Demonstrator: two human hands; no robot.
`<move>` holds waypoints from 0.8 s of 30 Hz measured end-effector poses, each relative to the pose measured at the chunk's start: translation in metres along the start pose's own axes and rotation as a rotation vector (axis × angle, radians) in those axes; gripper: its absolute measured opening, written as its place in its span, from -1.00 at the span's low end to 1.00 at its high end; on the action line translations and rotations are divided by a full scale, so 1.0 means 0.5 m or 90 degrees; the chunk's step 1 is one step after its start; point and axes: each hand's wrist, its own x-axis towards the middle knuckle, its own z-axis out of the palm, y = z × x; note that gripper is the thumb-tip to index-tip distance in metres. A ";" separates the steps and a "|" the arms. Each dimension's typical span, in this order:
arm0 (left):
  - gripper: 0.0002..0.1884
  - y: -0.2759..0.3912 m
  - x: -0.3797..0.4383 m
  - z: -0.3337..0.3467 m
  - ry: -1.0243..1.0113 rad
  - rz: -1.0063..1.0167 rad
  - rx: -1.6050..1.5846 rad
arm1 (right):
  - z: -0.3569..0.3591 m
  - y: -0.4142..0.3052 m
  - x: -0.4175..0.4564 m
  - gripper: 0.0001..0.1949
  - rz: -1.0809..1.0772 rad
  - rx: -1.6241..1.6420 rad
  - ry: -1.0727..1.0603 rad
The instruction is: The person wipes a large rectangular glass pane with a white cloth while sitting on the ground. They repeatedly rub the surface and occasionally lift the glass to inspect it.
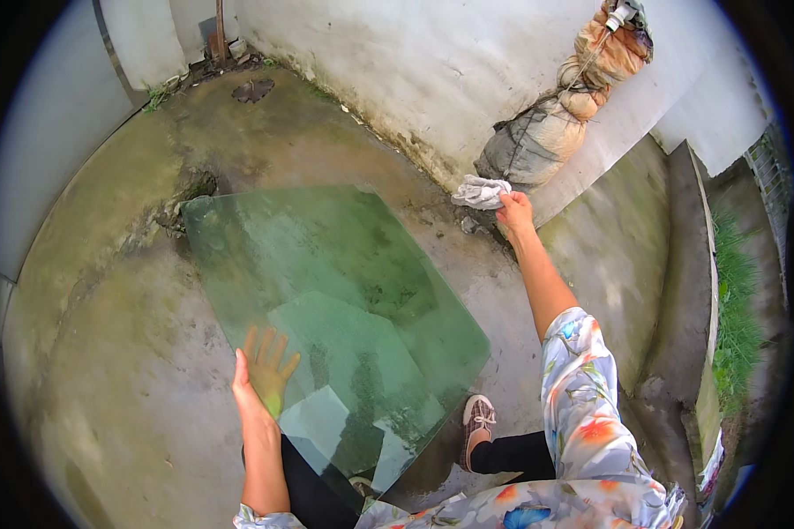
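A large greenish glass pane (pixel 384 291) stands tilted in front of me, its near corner low by my legs. My left hand (pixel 261 377) holds its left edge, the thumb outside and the spread fingers showing through from behind the glass. Pale reflections cover the lower part of the pane. Stretched out to the far right, my right hand (pixel 515 210) grips a crumpled whitish cloth (pixel 482 193), away from the glass. Whether the pane rests on the ground is hard to tell.
A stuffed, tied sack (pixel 536 142) leans by the white wall (pixel 384 59). Mossy concrete ground (pixel 139 357) surrounds me, with a broken ridge (pixel 165 218) behind the pane's far left corner. At right runs a concrete kerb (pixel 691 278) beside grass (pixel 734 317). My shoe (pixel 478 420) is near the pane.
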 end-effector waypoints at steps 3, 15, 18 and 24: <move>-0.13 -0.001 0.001 0.000 0.009 0.002 -0.009 | 0.037 -0.040 0.040 -0.77 -0.043 0.044 0.001; -0.12 0.006 -0.006 0.000 0.021 0.000 -0.004 | 0.025 -0.074 0.053 -0.82 -0.346 -0.291 0.074; -0.12 -0.007 0.005 0.002 0.012 -0.012 0.003 | -0.015 -0.078 0.087 -0.79 -0.193 -0.410 -0.070; -0.10 -0.005 0.002 -0.003 0.010 -0.004 -0.002 | 0.020 -0.101 0.052 -0.76 -0.414 -0.410 0.062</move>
